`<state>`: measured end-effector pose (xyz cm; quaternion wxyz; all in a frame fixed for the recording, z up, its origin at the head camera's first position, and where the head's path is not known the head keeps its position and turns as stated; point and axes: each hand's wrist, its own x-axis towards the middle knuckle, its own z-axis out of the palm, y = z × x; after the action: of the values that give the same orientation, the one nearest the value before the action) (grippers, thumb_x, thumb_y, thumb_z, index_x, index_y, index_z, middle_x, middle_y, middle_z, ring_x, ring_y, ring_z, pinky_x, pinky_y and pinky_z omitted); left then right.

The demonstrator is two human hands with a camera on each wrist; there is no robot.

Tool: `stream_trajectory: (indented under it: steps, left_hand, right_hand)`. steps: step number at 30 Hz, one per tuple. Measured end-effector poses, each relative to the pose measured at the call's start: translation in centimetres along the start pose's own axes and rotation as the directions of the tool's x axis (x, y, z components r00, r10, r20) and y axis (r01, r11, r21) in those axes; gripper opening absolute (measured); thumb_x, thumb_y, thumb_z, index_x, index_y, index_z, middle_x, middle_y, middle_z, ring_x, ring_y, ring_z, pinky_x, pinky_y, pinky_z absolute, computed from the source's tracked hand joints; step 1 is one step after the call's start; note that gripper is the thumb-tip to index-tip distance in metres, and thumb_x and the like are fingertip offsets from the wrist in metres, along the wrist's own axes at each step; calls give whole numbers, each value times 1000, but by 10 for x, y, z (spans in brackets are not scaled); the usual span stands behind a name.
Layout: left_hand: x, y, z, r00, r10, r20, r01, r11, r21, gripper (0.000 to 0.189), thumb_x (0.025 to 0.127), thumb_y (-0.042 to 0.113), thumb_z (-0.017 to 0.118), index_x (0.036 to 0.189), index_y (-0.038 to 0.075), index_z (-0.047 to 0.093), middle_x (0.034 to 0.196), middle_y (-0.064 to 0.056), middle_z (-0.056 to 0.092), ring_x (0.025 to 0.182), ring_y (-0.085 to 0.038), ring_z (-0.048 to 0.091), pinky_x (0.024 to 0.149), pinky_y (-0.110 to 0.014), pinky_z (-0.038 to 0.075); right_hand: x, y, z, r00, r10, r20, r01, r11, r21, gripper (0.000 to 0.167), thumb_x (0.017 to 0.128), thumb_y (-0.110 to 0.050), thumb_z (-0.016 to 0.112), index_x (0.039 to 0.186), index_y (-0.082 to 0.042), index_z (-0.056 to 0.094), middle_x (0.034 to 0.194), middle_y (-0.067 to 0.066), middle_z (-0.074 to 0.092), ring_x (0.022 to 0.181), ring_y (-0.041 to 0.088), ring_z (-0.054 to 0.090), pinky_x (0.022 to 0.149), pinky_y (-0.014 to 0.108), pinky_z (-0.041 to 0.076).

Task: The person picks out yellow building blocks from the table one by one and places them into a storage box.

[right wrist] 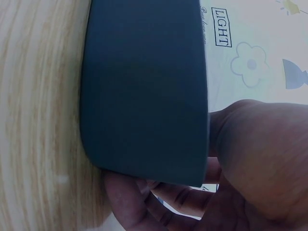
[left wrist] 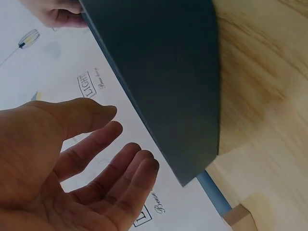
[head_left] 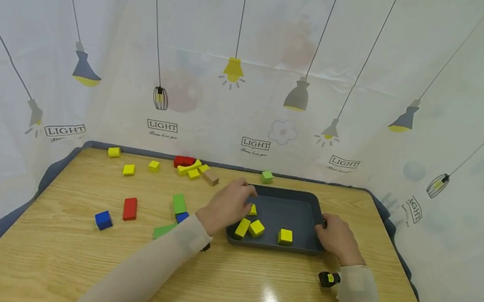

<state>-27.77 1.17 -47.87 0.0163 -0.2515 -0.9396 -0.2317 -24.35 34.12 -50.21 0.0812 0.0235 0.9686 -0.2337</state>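
A dark grey rectangular tray (head_left: 291,211) stands on the table with several yellow blocks (head_left: 256,228) inside, mostly toward its left and front. Over the tray's left end hovers my left hand (head_left: 226,204), partly covering a yellow block (head_left: 253,210) there. In the left wrist view, the fingers (left wrist: 127,183) are loosely bent, with nothing between them and the thumb. My right hand (head_left: 339,238) grips the tray's right end; the right wrist view shows the thumb at the rim and fingers (right wrist: 127,197) around the outer wall (right wrist: 144,96).
On the left lie a blue cube (head_left: 103,220), a red block (head_left: 130,209) and green blocks (head_left: 179,204). Farther back are yellow pieces (head_left: 129,170), a red block (head_left: 184,162) and a wooden block (head_left: 210,177). A green cube (head_left: 267,177) sits behind the tray. A printed curtain (head_left: 210,112) surrounds the table.
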Motion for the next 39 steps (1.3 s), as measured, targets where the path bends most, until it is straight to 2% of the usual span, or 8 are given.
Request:
stream_trajectory:
  steps: [5,8,12,15,21,25,31,39]
  left_hand:
    - [-1,-8,-2,1000,-18,-12,18,1000,19,28,110,13,82,138,12,83,132,-11,75,110,-22,70,90,-33,68]
    - [-3,-13,-4,999,-35,-31,36,999,10,29,109,14,82,138,11,83,131,-12,75,106,-23,71,83,-32,68]
    - [-5,-23,-9,996,-62,-57,62,998,2,29,109,16,83,138,10,82,129,-12,75,101,-21,72,80,-33,68]
    - [-8,-31,-15,994,-80,-72,82,996,18,29,109,17,83,138,9,83,128,-12,75,99,-22,70,83,-35,69]
    - [-13,-49,-27,987,-126,-103,131,990,46,29,109,18,84,137,10,83,132,-15,75,106,-27,70,90,-42,69]
    - [-17,-65,-34,982,-147,-117,155,986,56,28,109,18,83,136,8,83,131,-15,74,108,-28,73,90,-42,71]
    - [-20,-93,-43,967,-218,-131,228,971,71,31,109,17,81,138,6,81,134,-18,71,118,-35,68,87,-48,71]
    - [-23,-127,-48,943,-317,-103,327,939,103,47,113,23,75,152,-3,68,151,-27,63,128,-43,65,107,-59,66]
  right_hand:
    - [1,0,0,1000,6,-1,-6,1000,0,60,117,-15,55,166,19,47,165,44,56,147,60,64,119,72,58]
    - [1,1,0,1000,5,-2,-5,1000,0,60,117,-15,55,166,19,47,165,44,56,147,60,64,119,72,58]
    - [2,1,0,1000,10,2,-10,1000,0,60,117,-15,55,166,19,47,166,44,55,149,61,63,120,73,57]
    - [2,0,1,1000,15,4,-15,1000,2,60,118,-15,55,166,18,47,167,44,55,150,61,62,121,73,56]
    - [1,-1,0,1000,22,5,-22,1000,2,60,118,-15,55,167,19,46,167,44,55,149,60,63,120,72,57]
    - [2,-1,0,1000,26,8,-26,1000,2,60,118,-15,55,167,18,46,166,44,55,148,60,64,119,72,58]
    - [2,1,0,1000,14,6,-14,1000,2,59,118,-14,54,166,19,47,165,44,56,146,60,65,118,71,59]
    - [0,-2,-2,1000,-12,-5,12,1000,0,56,117,-13,55,162,21,50,161,45,59,143,60,67,117,72,59]
